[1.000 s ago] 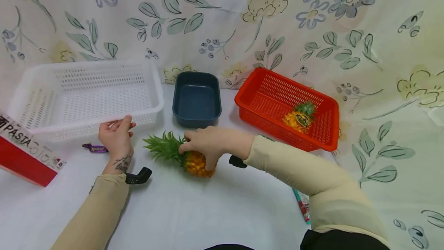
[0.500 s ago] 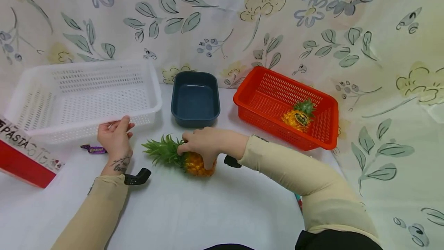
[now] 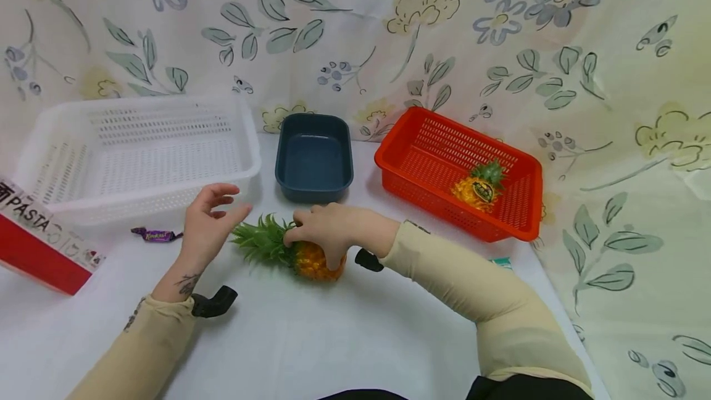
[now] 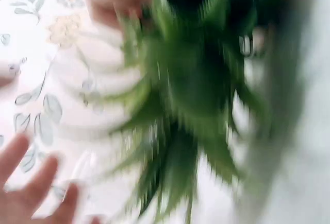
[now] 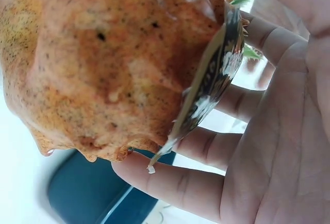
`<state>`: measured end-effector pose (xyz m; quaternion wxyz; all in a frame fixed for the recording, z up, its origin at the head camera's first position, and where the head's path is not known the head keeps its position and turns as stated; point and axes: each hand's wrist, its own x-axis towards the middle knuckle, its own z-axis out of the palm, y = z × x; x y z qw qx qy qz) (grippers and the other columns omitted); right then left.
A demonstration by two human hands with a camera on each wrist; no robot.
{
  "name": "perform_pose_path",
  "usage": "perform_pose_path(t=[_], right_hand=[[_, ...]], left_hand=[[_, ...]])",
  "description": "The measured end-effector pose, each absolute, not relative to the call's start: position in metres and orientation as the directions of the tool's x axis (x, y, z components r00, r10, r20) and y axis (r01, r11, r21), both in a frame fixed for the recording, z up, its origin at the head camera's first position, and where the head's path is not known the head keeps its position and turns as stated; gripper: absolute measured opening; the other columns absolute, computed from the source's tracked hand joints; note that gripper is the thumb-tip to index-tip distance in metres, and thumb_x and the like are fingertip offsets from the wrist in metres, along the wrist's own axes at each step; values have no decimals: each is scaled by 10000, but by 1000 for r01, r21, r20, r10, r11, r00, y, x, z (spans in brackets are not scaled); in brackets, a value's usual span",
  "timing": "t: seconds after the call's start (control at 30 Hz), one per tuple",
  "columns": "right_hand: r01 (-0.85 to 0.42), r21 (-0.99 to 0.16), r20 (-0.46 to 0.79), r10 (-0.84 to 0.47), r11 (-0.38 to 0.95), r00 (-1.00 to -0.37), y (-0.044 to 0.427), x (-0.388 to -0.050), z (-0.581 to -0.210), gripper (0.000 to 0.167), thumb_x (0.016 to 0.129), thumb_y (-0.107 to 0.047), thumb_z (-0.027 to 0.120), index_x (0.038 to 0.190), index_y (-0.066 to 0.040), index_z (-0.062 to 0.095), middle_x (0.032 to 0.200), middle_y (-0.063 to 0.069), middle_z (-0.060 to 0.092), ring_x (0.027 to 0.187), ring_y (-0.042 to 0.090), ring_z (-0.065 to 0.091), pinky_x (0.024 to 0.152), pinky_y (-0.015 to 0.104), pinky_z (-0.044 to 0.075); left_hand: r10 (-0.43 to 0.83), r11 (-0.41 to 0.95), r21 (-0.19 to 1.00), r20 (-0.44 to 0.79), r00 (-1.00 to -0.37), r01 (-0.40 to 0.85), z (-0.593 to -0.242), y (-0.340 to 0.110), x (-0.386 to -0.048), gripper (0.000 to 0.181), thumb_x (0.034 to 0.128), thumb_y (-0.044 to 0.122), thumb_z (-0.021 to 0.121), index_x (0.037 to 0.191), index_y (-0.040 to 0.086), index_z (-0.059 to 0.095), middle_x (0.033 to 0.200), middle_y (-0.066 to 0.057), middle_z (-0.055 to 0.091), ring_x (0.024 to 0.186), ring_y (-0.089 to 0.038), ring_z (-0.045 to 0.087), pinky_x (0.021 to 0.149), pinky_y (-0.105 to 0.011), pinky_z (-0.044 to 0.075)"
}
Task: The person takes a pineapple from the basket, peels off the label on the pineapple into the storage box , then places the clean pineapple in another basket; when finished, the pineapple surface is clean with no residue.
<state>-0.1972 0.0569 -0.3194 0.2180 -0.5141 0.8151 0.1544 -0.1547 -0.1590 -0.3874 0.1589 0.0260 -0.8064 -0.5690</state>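
A pineapple (image 3: 319,263) is laid on its side on the white tablecloth (image 3: 311,338), in front of the dark blue dish (image 3: 314,194), with its leaf crown (image 3: 262,241) turned to the person's left. Its orange body is gripped from above by the right hand (image 3: 330,233), the thumb set on the near side and the fingers reaching over the far side. In the right wrist view, a dark label (image 5: 211,77) is seen standing partly away from the fruit, beside the fingers.

Nothing is held by the left hand (image 3: 211,221); its fingers are loosely bent and the thumb is spread toward the leaf tips. Whether the leaves are touched cannot be told, as the left wrist view is blurred.

Behind the left hand a white perforated basket (image 3: 139,204) is placed, with a purple-wrapped candy (image 3: 158,236) before it and a red-and-white pasta box (image 3: 39,245) tilted at the left edge. A second pineapple (image 3: 471,193) is contained in the red basket (image 3: 422,196). A teal packet (image 3: 502,262) is mostly hidden by the right sleeve (image 3: 444,264). The background is formed by a floral cloth (image 3: 361,17).
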Motion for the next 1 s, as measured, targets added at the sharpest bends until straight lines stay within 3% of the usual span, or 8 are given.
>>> perform_pose_path(t=[0.1, 0.2, 0.37, 0.53, 0.67, 0.8, 0.9, 1.0], right_hand=[[-902, 30, -506, -772, 431, -386, 57, -197, -320, 719, 705, -273, 771, 1323, -374, 418, 1248, 7, 402, 1012, 176, 441, 767, 301, 465], [-895, 21, -499, -771, 445, -395, 57, -196, -321, 732, 701, -275, 779, 1329, -380, 417, 1252, 5, 406, 1013, 172, 437, 757, 298, 472], [-874, -34, -458, -785, 484, -417, 61, -195, -324, 868, 683, -248, 800, 1395, -394, 325, 1294, 2, 402, 1048, 167, 435, 781, 293, 478], [-780, -217, -350, -793, 587, -499, 79, -192, -326, 1020, 678, -198, 803, 1464, -364, 175, 1462, 26, 269, 1246, 212, 354, 921, 342, 463], [-593, -502, -194, -750, 630, -632, 104, -186, -330, 1055, 680, -237, 817, 1476, -331, 131, 1501, -2, 195, 1318, 195, 290, 991, 365, 422], [-314, -767, -126, -611, 559, -782, 124, -178, -343, 1035, 680, -246, 827, 1470, -293, 160, 1484, 0, 238, 1303, 270, 342, 996, 477, 404], [-98, -845, -199, -480, 525, -855, 128, -173, -356, 1002, 673, -248, 832, 1450, -282, 202, 1462, 46, 279, 1252, 345, 402, 939, 507, 442], [48, -862, -282, -401, 504, -871, 128, -168, -367, 977, 670, -214, 834, 1434, -264, 228, 1444, 103, 301, 1223, 369, 436, 900, 465, 480]], left_hand=[[59, 485, 857, 167, -984, 175, -391, -165, -155, 546, 808, 276, 720, 1275, 104, 496, 1372, -112, 418, 1243, -308, 381, 944, -521, 343], [229, 549, 814, 71, -971, 189, -398, -167, -157, 716, 752, 380, 755, 1348, 138, 441, 1448, -145, 325, 1290, -400, 318, 961, -594, 328], [297, 572, 790, 53, -953, 222, -408, -163, -157, 777, 695, 422, 785, 1333, 114, 464, 1387, -151, 420, 1206, -376, 421, 922, -540, 405], [281, 582, 785, 49, -958, 211, -409, -160, -157, 787, 693, 418, 789, 1330, 88, 467, 1341, -158, 470, 1147, -344, 460, 874, -512, 434], [273, 600, 776, 30, -962, 194, -408, -159, -156, 815, 691, 438, 784, 1343, 81, 448, 1323, -159, 482, 1140, -346, 456, 887, -505, 423], [264, 617, 765, 19, -964, 184, -410, -159, -156, 850, 680, 462, 784, 1353, 81, 432, 1322, -152, 480, 1153, -341, 449, 906, -504, 411], [264, 625, 760, 14, -965, 182, -412, -159, -155, 847, 678, 476, 780, 1350, 92, 437, 1328, -141, 476, 1155, -328, 452, 909, -495, 415], [264, 628, 756, 15, -964, 184, -411, -159, -155, 828, 681, 484, 775, 1342, 107, 449, 1325, -131, 480, 1150, -316, 458, 907, -486, 419]])
